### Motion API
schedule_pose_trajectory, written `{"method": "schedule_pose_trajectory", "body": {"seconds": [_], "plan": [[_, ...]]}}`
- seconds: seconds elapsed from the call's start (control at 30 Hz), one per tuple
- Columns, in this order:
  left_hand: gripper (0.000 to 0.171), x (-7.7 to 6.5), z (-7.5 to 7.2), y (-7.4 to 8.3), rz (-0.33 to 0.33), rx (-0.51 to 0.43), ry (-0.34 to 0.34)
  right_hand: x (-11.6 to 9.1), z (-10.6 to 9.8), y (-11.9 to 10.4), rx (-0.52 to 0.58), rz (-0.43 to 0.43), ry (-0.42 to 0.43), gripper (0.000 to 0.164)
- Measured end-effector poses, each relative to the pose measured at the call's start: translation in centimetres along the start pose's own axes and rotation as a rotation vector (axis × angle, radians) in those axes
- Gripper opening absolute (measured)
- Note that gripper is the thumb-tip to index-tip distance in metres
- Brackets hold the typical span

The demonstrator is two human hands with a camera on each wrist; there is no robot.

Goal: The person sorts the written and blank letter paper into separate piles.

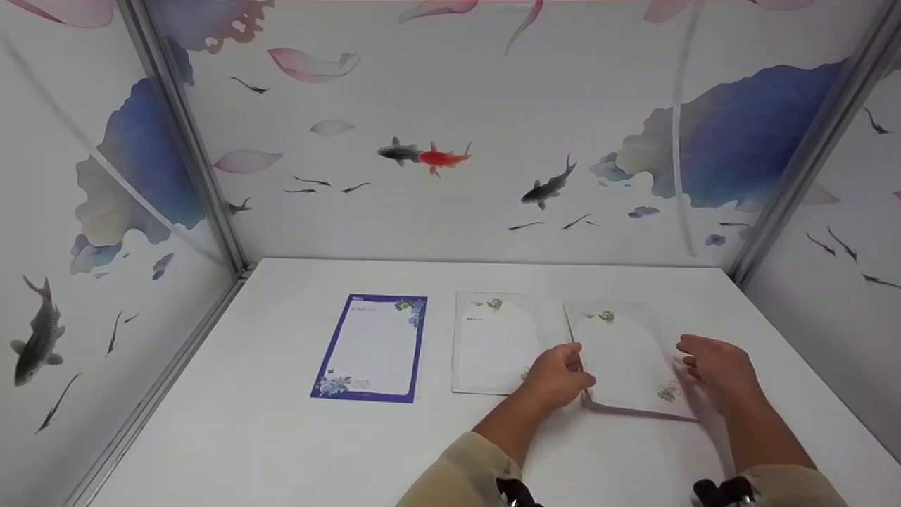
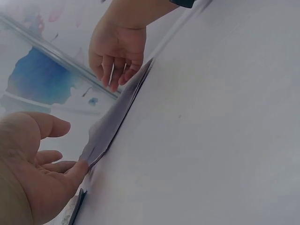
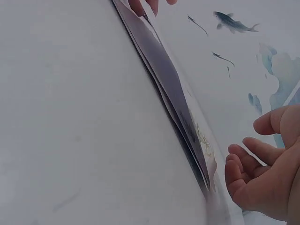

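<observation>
A stack of pale sheets of paper (image 1: 626,359) with green floral corner prints lies at the right of the table, between both hands. My left hand (image 1: 559,377) is at its left edge. In the left wrist view, a fingertip of the left hand (image 2: 47,173) touches the stack's corner, and the other fingers are spread apart. Off the right edge, my right hand (image 1: 721,366) hovers with loosely bent fingers and nothing in them. Seen from the right wrist, the right hand (image 3: 267,168) is beside the stack (image 3: 164,79), whose layered sheets bow slightly apart along the near edge.
Just left of the stack lies a similar floral sheet (image 1: 496,352), partly covered by the left hand. A purple-bordered sheet with blue flowers (image 1: 369,352) lies further left. White panels (image 1: 450,84) printed with fish and petals enclose the white table (image 1: 281,451) at back and sides.
</observation>
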State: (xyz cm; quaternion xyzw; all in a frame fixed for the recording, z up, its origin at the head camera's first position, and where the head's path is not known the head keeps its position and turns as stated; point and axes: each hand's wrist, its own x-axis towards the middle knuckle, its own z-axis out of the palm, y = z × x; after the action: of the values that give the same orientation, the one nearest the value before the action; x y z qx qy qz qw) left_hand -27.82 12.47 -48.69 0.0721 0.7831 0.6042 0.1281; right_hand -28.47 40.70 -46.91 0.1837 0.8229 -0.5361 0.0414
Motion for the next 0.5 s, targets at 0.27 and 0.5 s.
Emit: {"method": "schedule_pose_trajectory", "body": {"seconds": [0.27,0.5], "plan": [[0.054,0.3,-0.8,0.2,0.001,-0.056,0.029,-0.5,2.0,-1.8,0.018,-0.108,-0.054,0.069],[0.055,0.9,-5.2,-0.3,0.048,-0.115,0.097,-0.5,4.4,-4.1,0.035,-0.192,-0.188,0.074]]}}
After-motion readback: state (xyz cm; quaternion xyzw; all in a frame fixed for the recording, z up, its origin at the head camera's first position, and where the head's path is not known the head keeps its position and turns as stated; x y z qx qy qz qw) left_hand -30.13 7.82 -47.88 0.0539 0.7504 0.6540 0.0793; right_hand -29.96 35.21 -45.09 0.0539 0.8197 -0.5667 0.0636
